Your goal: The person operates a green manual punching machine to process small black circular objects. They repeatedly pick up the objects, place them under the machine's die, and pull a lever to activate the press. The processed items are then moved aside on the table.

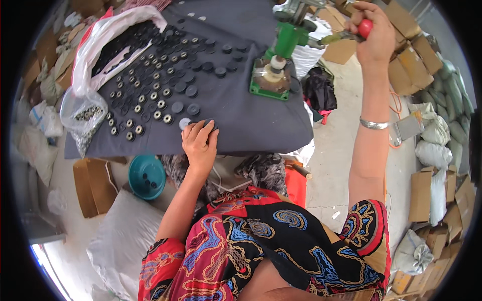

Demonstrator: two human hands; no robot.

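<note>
My left hand (199, 144) rests at the table's front edge, its fingers closed on a dark round cap (213, 123). A pale grey disc (185, 123) lies at its fingertips. Raised at the upper right, my right hand (376, 37) grips the red ball knob (365, 28) of a lever on a green hand press (285, 42). A cream, round piece (272, 73) sits on the press base beneath the ram. Many black caps (191, 91) and metal-centred black rings (167, 119) lie scattered to the left of the press.
The table has a dark grey cloth (241, 135). An open sack (83, 60) of black parts and a clear bag (83, 120) of small metal parts lie at its left. A teal basin (133, 175) stands below, beside a cardboard box (90, 190). Boxes and sacks line the right.
</note>
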